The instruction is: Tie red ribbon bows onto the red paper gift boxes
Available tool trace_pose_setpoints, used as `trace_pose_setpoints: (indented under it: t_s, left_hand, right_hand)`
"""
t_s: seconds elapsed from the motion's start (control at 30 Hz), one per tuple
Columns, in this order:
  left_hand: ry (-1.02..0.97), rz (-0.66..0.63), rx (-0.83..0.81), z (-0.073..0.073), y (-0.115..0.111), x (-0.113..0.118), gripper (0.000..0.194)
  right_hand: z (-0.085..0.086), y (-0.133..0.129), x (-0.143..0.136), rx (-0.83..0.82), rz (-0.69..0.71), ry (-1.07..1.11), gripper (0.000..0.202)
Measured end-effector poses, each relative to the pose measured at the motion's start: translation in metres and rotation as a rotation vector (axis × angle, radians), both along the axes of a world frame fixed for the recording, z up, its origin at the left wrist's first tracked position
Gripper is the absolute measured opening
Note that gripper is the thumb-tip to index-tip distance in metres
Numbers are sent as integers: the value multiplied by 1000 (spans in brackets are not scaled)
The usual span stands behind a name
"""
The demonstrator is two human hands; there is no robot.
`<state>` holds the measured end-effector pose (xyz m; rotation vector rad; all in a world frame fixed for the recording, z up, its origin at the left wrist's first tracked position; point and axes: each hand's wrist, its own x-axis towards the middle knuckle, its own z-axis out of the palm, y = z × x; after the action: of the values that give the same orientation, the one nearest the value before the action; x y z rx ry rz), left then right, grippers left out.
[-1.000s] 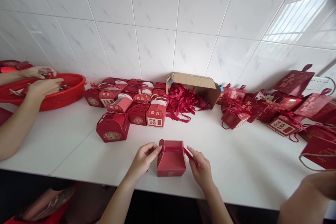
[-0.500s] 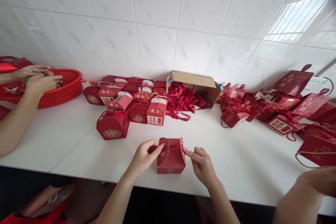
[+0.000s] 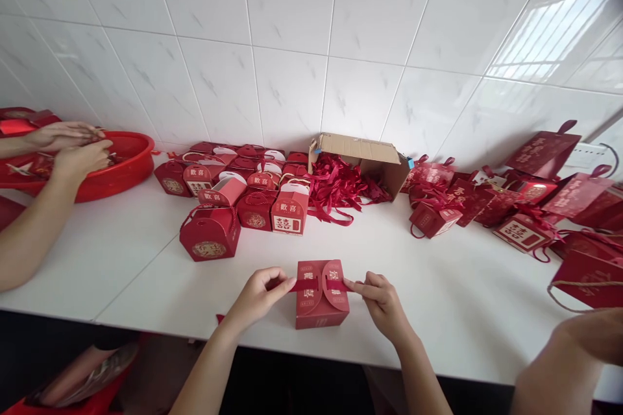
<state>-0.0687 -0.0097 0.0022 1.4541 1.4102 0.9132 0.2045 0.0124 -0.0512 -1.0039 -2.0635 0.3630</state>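
Observation:
A small red gift box [image 3: 321, 319] stands near the table's front edge, its two rounded top flaps folded down to meet in the middle. Dark red ribbon [image 3: 306, 284] runs across the top through slots in the flaps. At the box's left, my left hand [image 3: 260, 295] pinches the ribbon between thumb and fingers. My right hand [image 3: 382, 305] is at the right edge, fingers curled and the index fingertip on the ribbon's other side. A loose red ribbon end shows by my left wrist.
Finished-looking red boxes [image 3: 209, 237] stand in rows at back left. A cardboard carton [image 3: 360, 146] spills red ribbons [image 3: 335, 185]. Red bags and boxes [image 3: 467, 201] crowd the right. Another person's hands [image 3: 80, 155] work over a red basin [image 3: 131, 172]; another forearm [image 3: 559, 363] reaches in right.
The flaps, upright before, are now folded flat over the box top with the ribbon drawn across them. Both hands have shifted slightly outward and down.

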Motion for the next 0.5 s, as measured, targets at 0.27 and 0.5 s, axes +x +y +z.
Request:
trace_pose_setpoints:
  t_s: [0.27,0.5]
  left_hand:
    - [-45,47,-21,-15,-2,3,36]
    - [138,408,156,-32,-26,-10,24]
  right_hand:
    - [-16,2,-9,48,-123,68,37]
    - [-26,-23,-19,-150,-376,278,29]
